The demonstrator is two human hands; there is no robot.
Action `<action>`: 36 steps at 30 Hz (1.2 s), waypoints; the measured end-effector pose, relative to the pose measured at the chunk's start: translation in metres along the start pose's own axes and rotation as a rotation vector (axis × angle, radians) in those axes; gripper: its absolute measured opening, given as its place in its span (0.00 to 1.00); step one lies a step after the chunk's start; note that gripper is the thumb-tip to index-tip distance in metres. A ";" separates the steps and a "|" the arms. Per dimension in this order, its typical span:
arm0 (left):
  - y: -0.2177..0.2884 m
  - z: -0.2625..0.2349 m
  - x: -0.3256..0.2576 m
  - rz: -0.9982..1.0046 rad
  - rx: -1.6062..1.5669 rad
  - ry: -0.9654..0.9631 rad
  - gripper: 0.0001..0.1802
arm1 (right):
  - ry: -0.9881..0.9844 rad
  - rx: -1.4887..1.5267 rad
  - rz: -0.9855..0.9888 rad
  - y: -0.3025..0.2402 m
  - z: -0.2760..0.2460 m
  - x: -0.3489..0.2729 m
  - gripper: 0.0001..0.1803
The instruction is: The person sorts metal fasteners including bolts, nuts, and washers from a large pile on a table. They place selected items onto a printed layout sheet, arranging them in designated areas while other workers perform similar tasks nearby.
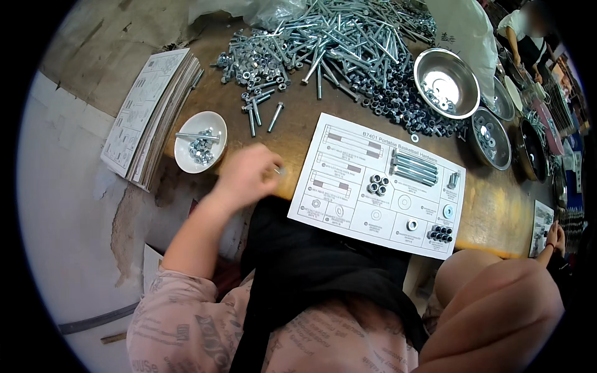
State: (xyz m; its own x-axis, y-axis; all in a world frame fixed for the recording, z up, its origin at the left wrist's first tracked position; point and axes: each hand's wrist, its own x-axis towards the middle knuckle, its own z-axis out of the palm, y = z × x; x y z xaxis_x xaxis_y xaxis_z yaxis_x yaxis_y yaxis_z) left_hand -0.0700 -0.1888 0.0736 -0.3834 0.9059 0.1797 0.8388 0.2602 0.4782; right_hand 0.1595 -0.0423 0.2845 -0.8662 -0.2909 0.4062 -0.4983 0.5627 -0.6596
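Note:
My left hand (252, 174) hovers at the table's front edge, between a white bowl and a printed sheet. Its fingers are curled, with a small shiny metal piece (279, 170) at the fingertips, too blurred to name. The white bowl (219, 152) holds nuts (200, 151) and a bolt (196, 136). On the printed sheet (336, 211), which shows hardware drawings, lie long bolts (415, 168), silver lock nuts (378, 184), dark-topped nuts (441, 234), a washer (448, 212), a single nut (412, 225) and short bolts (454, 180). My right hand is out of the picture.
A large heap of bolts (348, 37) and dark nuts (398, 102) covers the back. Metal bowls (459, 112) with washers stand at the right. A stack of printed sheets (146, 105) lies at the left. A co-worker's hands (555, 239) show at the far right.

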 end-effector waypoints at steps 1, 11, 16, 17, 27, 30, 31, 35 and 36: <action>0.006 0.013 0.000 0.027 -0.088 -0.060 0.09 | 0.010 0.003 0.002 -0.002 -0.002 -0.002 0.10; 0.023 0.067 -0.004 0.320 0.040 -0.128 0.12 | 0.372 0.075 0.076 0.031 -0.009 -0.100 0.13; 0.019 0.066 -0.010 0.259 0.037 -0.207 0.13 | 0.648 0.193 0.465 0.072 0.041 -0.103 0.21; 0.019 0.066 -0.008 0.258 0.027 -0.221 0.13 | 0.596 0.247 0.511 0.080 0.046 -0.110 0.18; -0.038 0.005 0.028 0.035 0.176 -0.015 0.10 | 0.271 0.079 0.816 0.151 0.075 -0.099 0.07; -0.074 -0.025 0.045 -0.011 0.394 -0.038 0.15 | 0.158 -0.062 0.715 0.183 0.082 -0.073 0.08; -0.085 -0.030 0.052 0.015 0.441 -0.035 0.16 | 0.133 -0.116 0.689 0.191 0.084 -0.060 0.09; -0.108 -0.037 0.083 0.156 0.648 -0.260 0.17 | 0.039 -0.322 0.578 0.240 0.101 -0.008 0.12; -0.114 -0.032 0.089 0.210 0.695 -0.301 0.17 | 0.051 -0.359 0.505 0.254 0.106 0.006 0.13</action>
State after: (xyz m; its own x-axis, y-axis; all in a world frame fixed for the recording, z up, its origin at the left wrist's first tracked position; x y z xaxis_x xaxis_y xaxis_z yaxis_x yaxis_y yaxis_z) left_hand -0.2123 -0.1488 0.0630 -0.1527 0.9849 -0.0812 0.9695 0.1333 -0.2057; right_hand 0.0237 0.0164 0.0522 -0.9846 0.1113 0.1350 0.0235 0.8488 -0.5282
